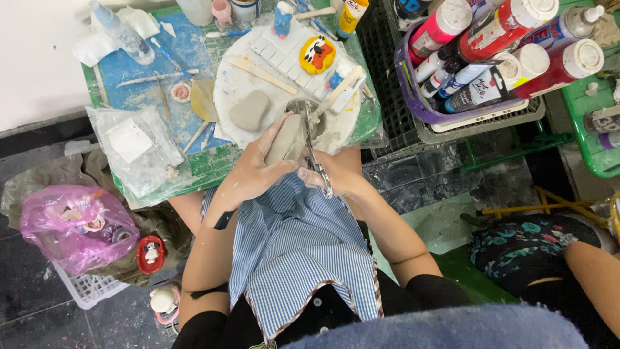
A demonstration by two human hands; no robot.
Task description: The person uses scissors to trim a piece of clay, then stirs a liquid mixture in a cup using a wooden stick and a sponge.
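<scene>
My left hand [253, 172] cups a flat grey slab of clay [286, 138] just off the near edge of a round white work board [240, 83]. My right hand [332, 174] grips a thin metal tool [316, 165] whose upper end lies against the clay's right side. Both hands are smeared with pale clay. A second grey clay lump [250, 110] rests on the board, left of the held piece. A striped blue apron [294, 245] covers my lap below the hands.
On the board are a white palette [284, 52], a yellow painted figure [316, 54], a small blue figure [282, 21] and wooden sticks. A purple basket [413, 97] holds several paint bottles at right. A pink bag [76, 226] lies at left. Another person's leg [568, 265] is at right.
</scene>
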